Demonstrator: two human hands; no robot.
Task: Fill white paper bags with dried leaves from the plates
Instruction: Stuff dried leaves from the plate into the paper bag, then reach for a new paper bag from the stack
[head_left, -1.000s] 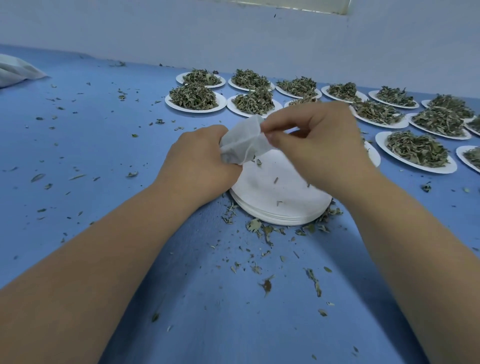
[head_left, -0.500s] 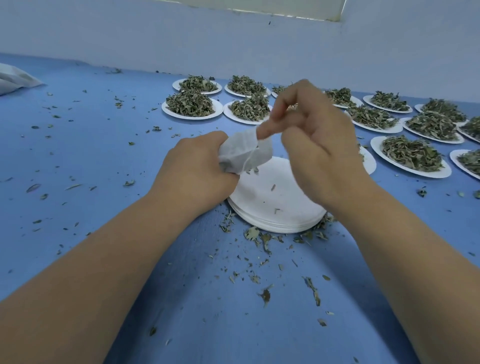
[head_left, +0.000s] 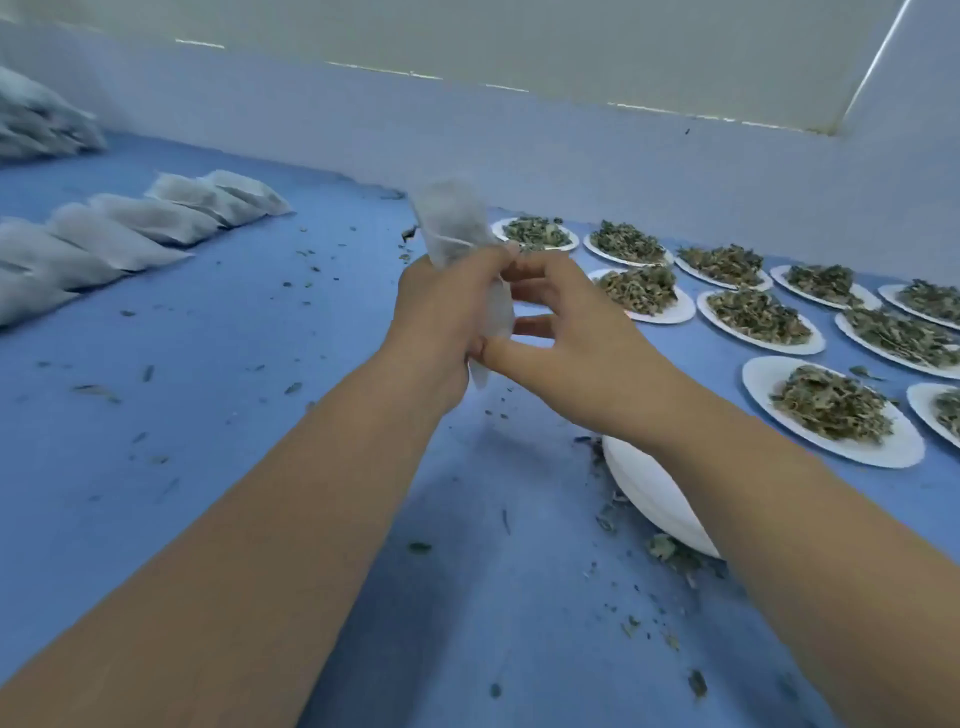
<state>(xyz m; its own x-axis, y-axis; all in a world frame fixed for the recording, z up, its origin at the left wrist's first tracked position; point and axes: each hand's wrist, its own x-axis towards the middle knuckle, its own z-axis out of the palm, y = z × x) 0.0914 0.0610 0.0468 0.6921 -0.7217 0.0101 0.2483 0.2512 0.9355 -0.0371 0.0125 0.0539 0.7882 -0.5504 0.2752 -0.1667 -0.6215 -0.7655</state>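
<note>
**A:** Since a second ago the bag has come up off the plate stack, and the view has swung left. The left hand (head_left: 441, 312) now holds the white paper bag (head_left: 452, 218) roughly upright at frame centre. Its fingers are wrapped round the bag's middle, with the top end sticking out above the fist and the lower end below.

**B:** Right hand?

**A:** The right hand (head_left: 576, 332) is just right of the bag, fingers spread and loose. It's no longer pinching the bag's top edge. The thumb tip sits at the bag's lower end — touching paper or left palm, can't tell, the frame is blurred there.

**B:** Anything inside?

**A:** A dark mass shows through the paper in the upper part.

**B:** Rest of the table?

**A:** Plates of dried leaves (head_left: 763, 379) run in rows across the right half. The stack of empty plates (head_left: 644, 483) is lower right, partly under the right forearm, with leaf crumbs (head_left: 670, 551) round its edge. A row of plump white bags (head_left: 150, 218) lies upper left on the blue table (head_left: 208, 415) — well apart from the hands.
</note>
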